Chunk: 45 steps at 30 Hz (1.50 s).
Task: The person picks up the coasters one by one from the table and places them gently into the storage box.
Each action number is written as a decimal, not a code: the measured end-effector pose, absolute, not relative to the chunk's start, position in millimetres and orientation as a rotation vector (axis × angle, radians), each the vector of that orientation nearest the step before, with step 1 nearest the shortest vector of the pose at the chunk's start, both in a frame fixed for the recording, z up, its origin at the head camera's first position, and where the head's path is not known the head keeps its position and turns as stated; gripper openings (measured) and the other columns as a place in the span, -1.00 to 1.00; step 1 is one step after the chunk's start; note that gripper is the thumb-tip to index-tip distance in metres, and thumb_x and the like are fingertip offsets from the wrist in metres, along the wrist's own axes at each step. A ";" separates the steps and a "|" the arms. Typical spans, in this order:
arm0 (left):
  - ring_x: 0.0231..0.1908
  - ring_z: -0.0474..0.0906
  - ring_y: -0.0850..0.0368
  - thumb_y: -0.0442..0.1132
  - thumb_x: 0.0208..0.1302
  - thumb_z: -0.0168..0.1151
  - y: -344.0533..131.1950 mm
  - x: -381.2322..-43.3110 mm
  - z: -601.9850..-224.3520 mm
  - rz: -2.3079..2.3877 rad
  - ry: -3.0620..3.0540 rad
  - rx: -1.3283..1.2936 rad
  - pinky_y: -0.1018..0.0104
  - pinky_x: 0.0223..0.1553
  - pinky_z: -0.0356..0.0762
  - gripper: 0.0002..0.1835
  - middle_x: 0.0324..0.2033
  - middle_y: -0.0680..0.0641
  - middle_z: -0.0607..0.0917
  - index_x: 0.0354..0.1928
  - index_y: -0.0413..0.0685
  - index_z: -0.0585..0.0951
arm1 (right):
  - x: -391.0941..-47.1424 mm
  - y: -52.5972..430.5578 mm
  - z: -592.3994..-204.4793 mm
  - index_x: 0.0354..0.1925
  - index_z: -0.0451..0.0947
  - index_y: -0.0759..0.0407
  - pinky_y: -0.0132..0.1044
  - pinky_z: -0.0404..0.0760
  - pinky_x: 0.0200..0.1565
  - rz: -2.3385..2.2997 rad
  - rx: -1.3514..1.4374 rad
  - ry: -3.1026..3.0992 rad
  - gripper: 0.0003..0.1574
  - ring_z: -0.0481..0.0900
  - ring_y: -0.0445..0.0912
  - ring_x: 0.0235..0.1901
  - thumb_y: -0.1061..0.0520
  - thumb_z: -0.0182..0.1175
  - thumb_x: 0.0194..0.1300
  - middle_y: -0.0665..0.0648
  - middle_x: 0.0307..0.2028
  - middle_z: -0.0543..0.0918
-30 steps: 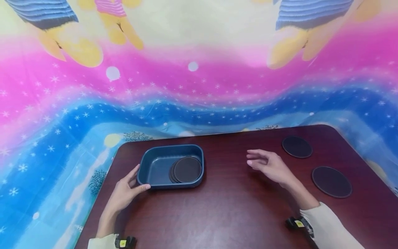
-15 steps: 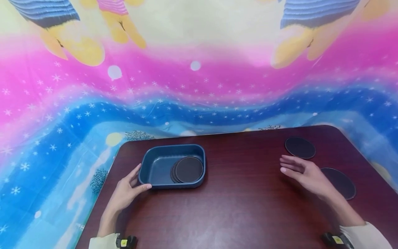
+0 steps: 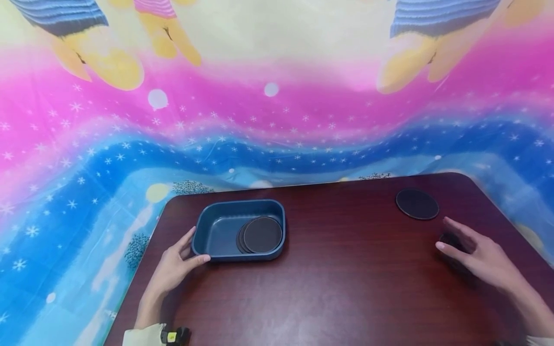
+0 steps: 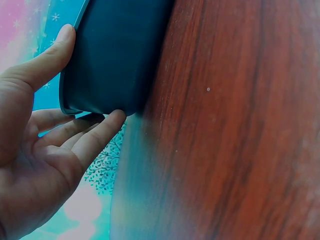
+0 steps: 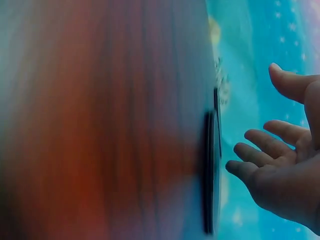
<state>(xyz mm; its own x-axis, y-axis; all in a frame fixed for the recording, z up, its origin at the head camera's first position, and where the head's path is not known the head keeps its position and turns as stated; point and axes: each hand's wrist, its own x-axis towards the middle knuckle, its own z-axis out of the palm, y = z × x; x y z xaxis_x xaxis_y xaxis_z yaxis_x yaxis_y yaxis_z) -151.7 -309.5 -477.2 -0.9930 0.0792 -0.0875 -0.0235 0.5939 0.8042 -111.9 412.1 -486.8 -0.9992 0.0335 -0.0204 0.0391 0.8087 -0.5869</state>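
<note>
My left hand (image 3: 173,269) holds the near left corner of a blue rectangular tub (image 3: 216,240). Its thumb lies on the front rim and its fingers on the left side wall, as the left wrist view shows too. Several dark round coasters (image 3: 263,234) lie overlapped in the tub's right half. My right hand (image 3: 489,257) hovers with spread fingers over another round coaster (image 3: 454,240), which it mostly covers in the head view. In the right wrist view a gap separates the fingertips from that coaster (image 5: 212,175), and the hand holds nothing.
One more dark round coaster (image 3: 417,204) lies flat at the back right of the reddish-brown table (image 3: 329,288). A patterned pink and blue cloth (image 3: 303,115) hangs close behind the table's back edge.
My right hand has moved rightward, away from the middle of the table, and now stands over the nearer right coaster. The left hand and tub have stayed put.
</note>
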 end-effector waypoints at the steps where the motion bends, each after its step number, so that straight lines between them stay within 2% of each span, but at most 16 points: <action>1: 0.45 0.51 -0.29 -0.03 0.39 0.51 -309.7 -152.0 -477.3 1.365 2.702 0.045 0.23 0.13 0.75 0.07 0.54 -0.35 0.44 0.75 0.03 0.06 | -110.6 416.9 -487.4 0.76 -0.04 0.03 -0.14 0.52 0.32 -0.938 0.078 2.979 0.16 0.30 0.10 0.62 -0.30 0.29 0.52 0.54 0.58 0.25; 3: 0.45 0.52 -0.29 -0.03 0.39 0.51 -309.8 -152.1 -477.4 1.363 2.705 0.041 0.21 0.14 0.75 0.07 0.53 -0.35 0.44 0.75 0.03 0.06 | -108.7 426.2 -487.8 0.76 -0.10 0.09 0.36 0.40 0.25 -0.889 0.102 2.973 0.20 0.23 0.64 0.44 -0.32 0.28 0.53 0.61 0.58 0.18; 4: 0.45 0.52 -0.29 -0.03 0.39 0.52 -310.0 -152.3 -477.4 1.363 2.705 0.037 0.22 0.14 0.75 0.07 0.53 -0.35 0.45 0.75 0.03 0.06 | -108.2 431.2 -487.8 0.75 -0.12 0.13 0.50 0.34 0.16 -0.878 0.107 2.969 0.22 0.22 0.70 0.41 -0.31 0.28 0.53 0.65 0.56 0.15; 7: 0.45 0.51 -0.29 -0.03 0.39 0.52 -310.2 -152.1 -477.0 1.364 2.704 0.033 0.24 0.13 0.75 0.08 0.54 -0.35 0.44 0.75 0.02 0.06 | -106.2 447.6 -488.6 0.74 -0.12 0.22 0.58 0.28 0.13 -0.822 0.111 2.977 0.24 0.19 0.77 0.36 -0.29 0.30 0.52 0.74 0.53 0.09; 14: 0.46 0.50 -0.28 -0.03 0.39 0.51 -311.1 -151.5 -477.1 1.369 2.697 0.023 0.19 0.16 0.75 0.08 0.55 -0.34 0.43 0.75 0.04 0.06 | -106.2 475.7 -495.0 0.73 -0.14 0.29 0.54 0.40 0.03 -0.770 0.068 2.966 0.30 0.24 0.82 0.28 -0.23 0.38 0.48 0.79 0.52 0.03; 21: 0.46 0.51 -0.28 -0.02 0.39 0.51 -311.5 -151.9 -478.2 1.373 2.696 0.020 0.18 0.16 0.75 0.07 0.55 -0.33 0.43 0.75 0.08 0.05 | -114.4 480.6 -490.7 0.68 -0.06 0.43 0.47 0.52 -0.04 -0.663 -0.016 2.926 0.38 0.34 0.80 0.24 -0.23 0.48 0.37 0.85 0.40 0.19; 26: 0.46 0.51 -0.27 0.00 0.39 0.51 -310.9 -151.9 -478.1 1.381 2.685 0.020 0.19 0.15 0.75 0.07 0.55 -0.31 0.43 0.75 0.11 0.06 | -120.6 477.2 -490.7 0.58 0.11 0.54 0.36 0.63 -0.09 -0.620 -0.091 2.930 0.40 0.47 0.76 0.16 -0.16 0.62 0.18 0.86 0.32 0.30; 27: 0.46 0.51 -0.26 0.00 0.38 0.52 -311.1 -152.0 -478.2 1.386 2.683 0.017 0.21 0.15 0.75 0.07 0.55 -0.31 0.44 0.75 0.11 0.06 | -121.5 476.7 -491.4 0.56 0.16 0.55 0.29 0.67 -0.13 -0.627 -0.113 2.939 0.38 0.49 0.75 0.14 -0.13 0.66 0.13 0.85 0.32 0.33; 29: 0.46 0.51 -0.26 -0.01 0.38 0.52 -311.4 -151.8 -478.3 1.392 2.682 0.016 0.24 0.14 0.74 0.07 0.55 -0.31 0.44 0.75 0.10 0.07 | -122.5 476.0 -493.1 0.52 0.25 0.55 0.01 0.71 -0.21 -0.664 -0.149 2.964 0.34 0.54 0.71 0.10 -0.05 0.70 0.05 0.80 0.29 0.39; 31: 0.46 0.51 -0.25 0.00 0.38 0.52 -311.4 -151.8 -478.5 1.392 2.683 0.019 0.23 0.15 0.74 0.08 0.55 -0.31 0.45 0.75 0.11 0.06 | -122.5 475.2 -495.1 0.48 0.33 0.52 -0.26 0.64 -0.27 -0.686 -0.159 3.003 0.30 0.55 0.66 0.06 0.03 0.73 -0.04 0.73 0.27 0.42; 34: 0.46 0.51 -0.26 0.02 0.38 0.52 -311.1 -151.9 -478.7 1.387 2.685 0.025 0.16 0.18 0.74 0.08 0.55 -0.31 0.44 0.75 0.11 0.06 | -121.5 474.8 -499.9 0.42 0.39 0.51 -0.51 0.45 -0.34 -0.728 -0.185 3.067 0.24 0.55 0.60 0.02 0.15 0.75 -0.15 0.64 0.22 0.45; 37: 0.46 0.51 -0.26 0.02 0.38 0.51 -310.8 -151.9 -479.0 1.379 2.686 0.026 0.09 0.19 0.74 0.08 0.55 -0.31 0.44 0.75 0.12 0.06 | -120.2 475.0 -504.0 0.43 0.39 0.51 -0.58 0.44 -0.36 -0.750 -0.166 3.129 0.25 0.53 0.61 0.00 0.21 0.75 -0.18 0.64 0.22 0.46; 40: 0.47 0.51 -0.26 0.02 0.38 0.51 -310.6 -151.7 -479.2 1.376 2.687 0.026 0.08 0.20 0.74 0.08 0.56 -0.31 0.43 0.75 0.12 0.06 | -119.1 477.6 -506.7 0.49 0.35 0.49 -0.65 0.46 -0.35 -0.800 -0.111 3.152 0.26 0.57 0.57 0.00 0.21 0.74 -0.11 0.68 0.24 0.49; 43: 0.46 0.51 -0.26 0.01 0.38 0.51 -310.5 -151.6 -479.7 1.382 2.685 0.027 0.12 0.18 0.74 0.08 0.56 -0.30 0.43 0.75 0.13 0.06 | -118.7 481.2 -507.1 0.48 0.37 0.49 -0.50 0.61 -0.36 -0.833 -0.059 3.156 0.20 0.59 0.61 -0.01 0.20 0.72 -0.03 0.73 0.22 0.51; 45: 0.46 0.52 -0.25 0.00 0.38 0.51 -310.6 -151.7 -480.1 1.385 2.684 0.027 0.14 0.18 0.75 0.07 0.55 -0.30 0.44 0.75 0.14 0.06 | -119.2 483.0 -506.5 0.46 0.40 0.49 -0.40 0.64 -0.40 -0.837 -0.033 3.155 0.14 0.66 0.57 -0.06 0.21 0.70 0.00 0.73 0.20 0.54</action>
